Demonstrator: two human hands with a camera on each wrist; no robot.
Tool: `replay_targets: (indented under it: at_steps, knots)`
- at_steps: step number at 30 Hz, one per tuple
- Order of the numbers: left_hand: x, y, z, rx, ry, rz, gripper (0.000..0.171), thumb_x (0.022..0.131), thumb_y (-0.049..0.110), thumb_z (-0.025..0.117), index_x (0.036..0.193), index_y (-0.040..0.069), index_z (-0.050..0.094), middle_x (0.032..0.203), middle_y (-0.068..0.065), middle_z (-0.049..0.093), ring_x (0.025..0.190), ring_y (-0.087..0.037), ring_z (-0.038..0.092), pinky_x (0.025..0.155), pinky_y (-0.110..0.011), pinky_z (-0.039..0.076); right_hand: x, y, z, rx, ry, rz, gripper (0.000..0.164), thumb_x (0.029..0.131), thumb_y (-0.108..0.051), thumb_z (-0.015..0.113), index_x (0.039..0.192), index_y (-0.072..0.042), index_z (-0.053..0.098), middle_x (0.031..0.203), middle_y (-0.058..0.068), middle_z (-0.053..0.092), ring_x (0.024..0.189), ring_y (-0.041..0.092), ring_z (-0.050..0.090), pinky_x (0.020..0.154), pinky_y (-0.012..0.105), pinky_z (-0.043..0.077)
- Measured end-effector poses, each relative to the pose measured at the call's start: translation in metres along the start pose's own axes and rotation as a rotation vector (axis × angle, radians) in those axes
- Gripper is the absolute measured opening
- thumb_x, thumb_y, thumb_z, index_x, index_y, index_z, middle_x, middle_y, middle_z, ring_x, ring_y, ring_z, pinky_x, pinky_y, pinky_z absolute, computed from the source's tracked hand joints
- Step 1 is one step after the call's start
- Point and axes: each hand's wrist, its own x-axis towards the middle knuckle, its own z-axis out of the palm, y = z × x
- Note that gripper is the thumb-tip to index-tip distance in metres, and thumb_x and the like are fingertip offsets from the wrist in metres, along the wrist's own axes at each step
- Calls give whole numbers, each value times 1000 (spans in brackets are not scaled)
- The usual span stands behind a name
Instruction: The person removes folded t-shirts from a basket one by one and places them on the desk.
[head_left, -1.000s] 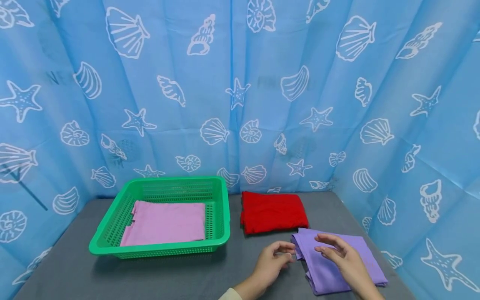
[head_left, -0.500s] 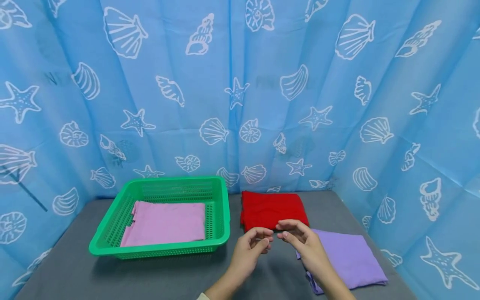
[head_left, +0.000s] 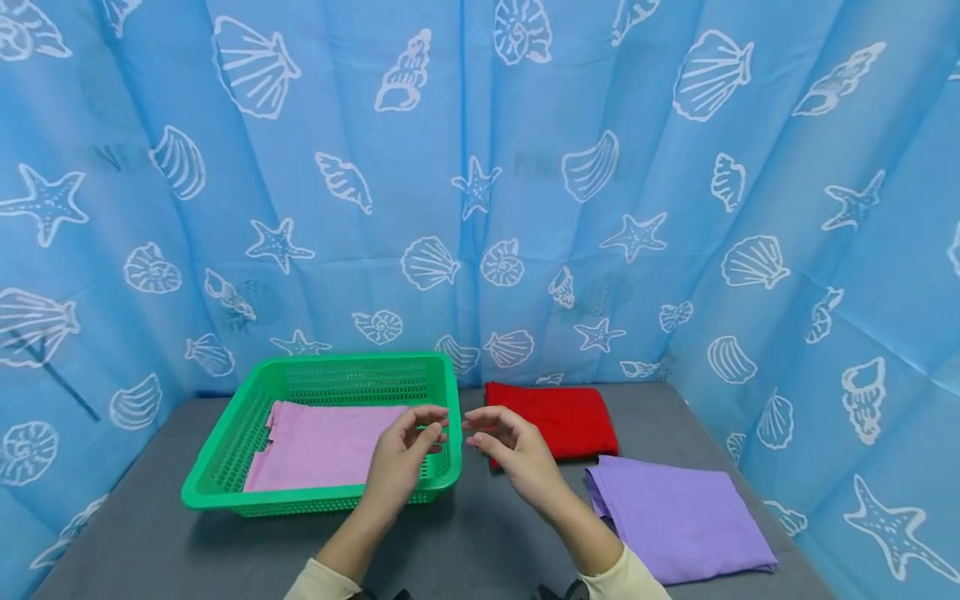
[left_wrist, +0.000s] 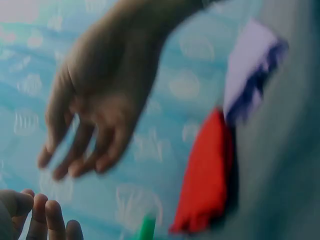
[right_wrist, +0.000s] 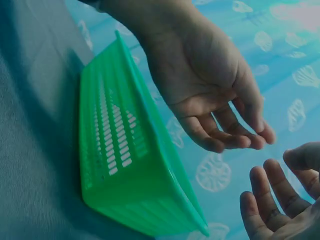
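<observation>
Holding both hands up in midair, side by side, pointing the fingertips toward each other across a small gap. Hovering with the left hand (head_left: 405, 452) above the right side of the green basket (head_left: 300, 503), bending the fingers loosely, leaving a narrow space between thumb and forefinger and gripping nothing. Hovering with the right hand (head_left: 521, 450) just right of the basket, curving those fingers in the same loose way, again leaving a narrow space and gripping nothing. Seeing the pink cloth (head_left: 318, 446) folded flat inside the basket, with its right end partly hidden behind the left hand in the head view. Spotting the red cloth (head_left: 573, 421) folded on the gray table (head_left: 487, 533), right of the basket and partly behind the right hand. Finding the purple cloth (head_left: 678, 517) closer to the front and farther right, near the red cloth, partly covered by the right forearm and its cream sleeve (head_left: 622, 577). Catching the red and purple cloths again, blurred, in the left wrist view. Facing a blue curtain (head_left: 540, 108) with white shells and starfish behind everything.
</observation>
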Motion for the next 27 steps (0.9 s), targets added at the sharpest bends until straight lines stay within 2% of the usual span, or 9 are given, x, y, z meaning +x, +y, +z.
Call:
replay_targets:
  at_steps: [3,7,11,15,18,23,27]
  knots:
    - [7,-9,-32,122,44,8,20,100,16,58,118,10,65,113,-11,67,95,-19,66,83,-28,56,11,1,13,-53,-39,-16,30,99,-11,57,128,-6,59,124,16,62,107,29,65,95,38,53]
    - [12,-22,-75,310,81,-10,24,101,20,57,123,11,63,118,-7,67,102,-21,65,84,-25,54,26,8,31,-111,-56,-39,29,98,-14,60,127,-10,61,123,13,63,110,29,62,89,31,53]
    - [15,-28,-110,477,93,-37,30,103,23,53,129,10,59,125,-9,64,111,-27,62,87,-35,54,42,17,49,-117,-63,-48,30,99,-12,59,128,-10,60,125,11,63,115,29,59,90,32,53]
    - [20,-33,-135,578,78,-50,36,103,24,51,135,8,54,132,-15,59,121,-36,56,91,-50,51,55,24,66,-118,-83,12,32,99,-13,57,131,-15,57,130,7,59,121,31,57,94,40,52]
    - [25,-37,-149,614,61,-69,38,103,22,52,137,5,52,134,-20,56,125,-40,52,94,-54,49,63,27,78,-135,-91,76,35,98,-14,59,133,-16,56,134,9,56,125,34,54,96,44,51]
    - [31,-45,-172,648,11,-149,44,102,19,52,141,0,45,141,-30,45,130,-48,43,100,-60,41,76,30,91,-220,-77,200,43,93,-19,66,134,-17,56,140,16,51,126,36,52,95,50,49]
    - [37,-51,-187,688,-25,-212,50,100,18,54,144,-2,40,147,-36,34,133,-55,33,103,-66,35,84,31,96,-205,-73,293,50,91,-16,68,138,-14,52,147,25,42,130,41,47,96,57,45]
